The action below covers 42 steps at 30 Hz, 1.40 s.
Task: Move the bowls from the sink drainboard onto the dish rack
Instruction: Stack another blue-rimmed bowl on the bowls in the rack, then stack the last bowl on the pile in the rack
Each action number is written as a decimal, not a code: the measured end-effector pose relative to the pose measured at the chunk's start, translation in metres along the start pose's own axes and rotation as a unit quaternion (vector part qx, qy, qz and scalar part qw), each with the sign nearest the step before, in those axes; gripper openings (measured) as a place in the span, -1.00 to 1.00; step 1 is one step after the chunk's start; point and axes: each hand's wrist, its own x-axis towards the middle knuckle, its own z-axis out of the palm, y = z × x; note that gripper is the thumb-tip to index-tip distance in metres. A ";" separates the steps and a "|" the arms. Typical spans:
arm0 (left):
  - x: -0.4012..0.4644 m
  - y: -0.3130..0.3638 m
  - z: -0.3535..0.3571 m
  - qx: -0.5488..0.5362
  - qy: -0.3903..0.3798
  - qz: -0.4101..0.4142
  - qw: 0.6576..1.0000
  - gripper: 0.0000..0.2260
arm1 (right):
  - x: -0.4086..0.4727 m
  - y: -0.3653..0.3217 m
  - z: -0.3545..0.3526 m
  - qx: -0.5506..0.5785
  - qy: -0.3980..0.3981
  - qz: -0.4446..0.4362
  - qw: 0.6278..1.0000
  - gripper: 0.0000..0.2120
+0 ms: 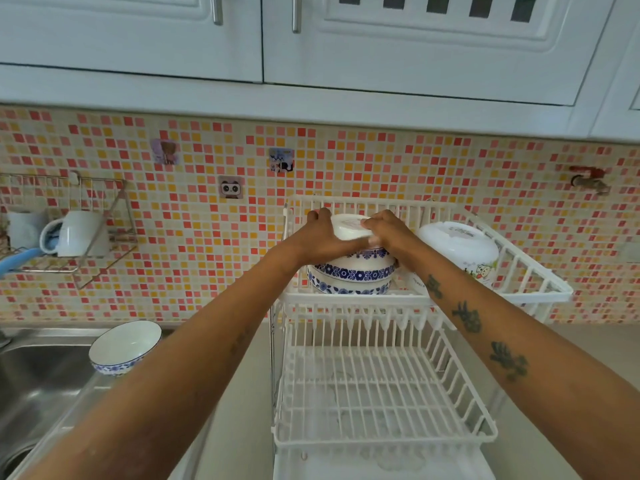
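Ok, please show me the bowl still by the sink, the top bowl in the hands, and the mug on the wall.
Bowl by the sink [121, 342]: head view, white inside.
Top bowl [349, 230]: head view, upturned base.
Mug [81, 233]: head view, white side.

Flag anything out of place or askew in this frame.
One blue-patterned bowl sits tilted on the sink edge, not yet on the dish rack. Both hands, left hand and right hand, grip the stacked bowls.
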 end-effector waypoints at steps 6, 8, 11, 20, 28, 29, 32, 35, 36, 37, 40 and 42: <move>0.002 0.001 0.001 -0.051 0.023 -0.024 0.998 -0.21 | -0.001 0.000 -0.001 -0.013 0.002 0.006 1.000 -0.48; 0.003 0.001 0.001 -0.055 0.028 -0.021 0.998 -0.25 | -0.005 -0.002 0.000 -0.031 0.016 0.002 0.999 -0.51; 0.002 0.000 -0.002 -0.080 0.045 -0.016 0.996 -0.31 | -0.008 -0.001 0.003 -0.065 0.069 -0.045 0.994 -0.56; -0.033 -0.022 -0.048 -0.253 0.133 0.032 0.958 -0.56 | -0.035 -0.054 0.028 -0.058 0.182 -0.239 0.952 -0.80; -0.078 -0.184 -0.077 -0.321 0.106 -0.169 0.926 -0.43 | -0.063 -0.147 0.202 -0.003 0.027 -0.320 0.947 -0.63; -0.084 -0.206 -0.082 -0.333 0.099 -0.193 0.918 -0.44 | -0.064 -0.150 0.230 -0.012 -0.014 -0.310 0.951 -0.61; -0.108 -0.277 -0.099 -0.367 0.093 -0.265 0.887 -0.50 | -0.061 -0.150 0.307 -0.042 -0.112 -0.260 0.958 -0.60; -0.134 -0.353 -0.114 -0.384 0.092 -0.333 0.856 -0.52 | -0.049 -0.139 0.374 -0.039 -0.188 -0.158 0.969 -0.50; -0.143 -0.377 -0.118 -0.390 0.088 -0.351 0.847 -0.52 | -0.043 -0.133 0.393 -0.034 -0.207 -0.117 0.971 -0.46; -0.151 -0.398 -0.121 -0.397 0.089 -0.366 0.837 -0.51 | -0.035 -0.125 0.412 -0.032 -0.218 -0.083 0.972 -0.43; -0.176 -0.454 -0.127 -0.396 0.101 -0.413 0.814 -0.53 | -0.012 -0.096 0.459 -0.031 -0.235 0.000 0.971 -0.38; -0.186 -0.490 -0.125 -0.388 0.103 -0.439 0.804 -0.53 | 0.000 -0.079 0.483 -0.048 -0.239 0.041 0.969 -0.39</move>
